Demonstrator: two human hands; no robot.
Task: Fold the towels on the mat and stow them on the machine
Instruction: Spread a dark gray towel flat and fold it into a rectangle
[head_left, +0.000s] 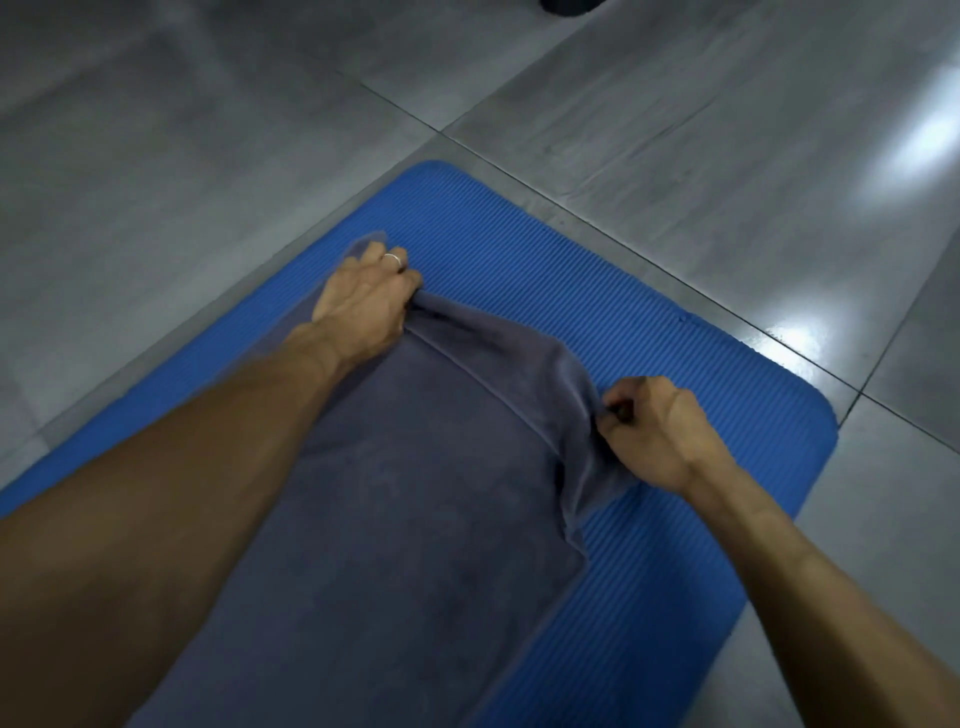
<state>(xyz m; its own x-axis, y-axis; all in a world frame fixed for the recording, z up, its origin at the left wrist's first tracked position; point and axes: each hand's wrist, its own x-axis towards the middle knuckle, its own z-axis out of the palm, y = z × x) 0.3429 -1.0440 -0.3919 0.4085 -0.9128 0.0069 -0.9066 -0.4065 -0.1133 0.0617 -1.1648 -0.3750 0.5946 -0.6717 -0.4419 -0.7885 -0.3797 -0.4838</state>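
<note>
Towel (415, 493): one grey-blue towel lies spread lengthwise on the mat, running from the far corners held by the hands back toward the person and out of the lower edge of the view. Its far end is lifted off the mat and gathered into folds between the two hands; a hemmed band crosses it just behind that raised edge. The part nearer the person lies flat.

Floor (675, 130): grey tiles with dark joints surround the mat on the far side of both hands; bright light reflections show beyond the right hand.

Mat (545, 260): blue, ribbed, with rounded corners. It lies on the floor under the towel and extends past both hands on their far and outer sides.

Left hand (366, 301): fingers curled round the far left corner of the towel, gripping it, knuckles close to the mat. The forearm crosses over the towel's left edge.

Right hand (657, 431): thumb and fingers pinch the far right corner of the towel, held slightly above the mat. The two hands are well apart, with the bunched towel edge stretched between them.

Ring (393, 258): a thin, light band on one finger of the left hand.
</note>
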